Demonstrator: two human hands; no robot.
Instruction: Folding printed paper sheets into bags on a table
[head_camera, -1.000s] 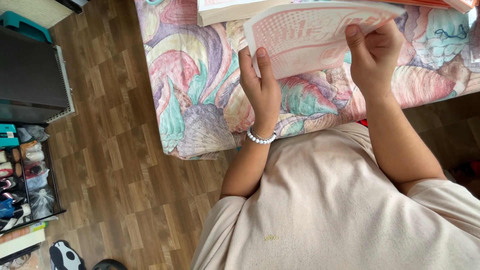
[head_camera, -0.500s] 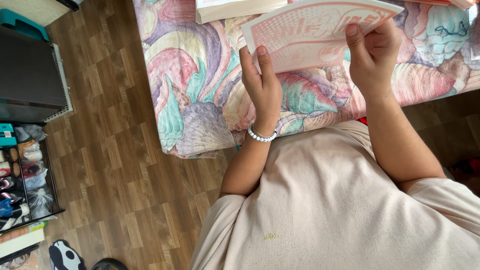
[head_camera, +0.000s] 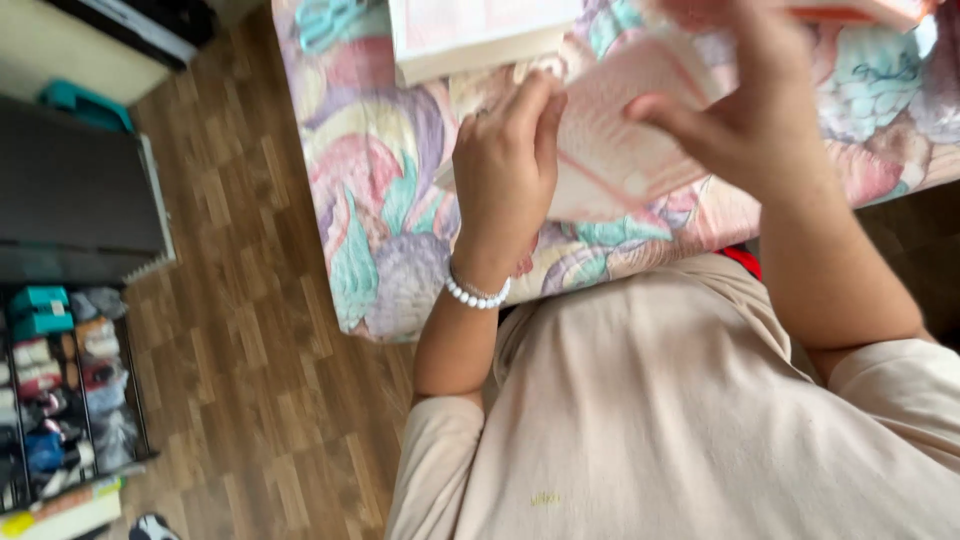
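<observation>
A bed with a pastel floral quilted cover (head_camera: 390, 200) fills the upper frame. Above it, the thin pink-and-white paper sheet (head_camera: 610, 150) slants from lower left to upper right. The right hand (head_camera: 760, 110) pinches its upper right part; the left hand (head_camera: 505, 165), curled, grips its lower left edge.

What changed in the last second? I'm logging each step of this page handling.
The pink printed sheet has swung from flat and spread to folded down between the hands. The right hand now pinches it from above; the left hand still grips its left edge. The floral bedspread and white box are unchanged.
</observation>
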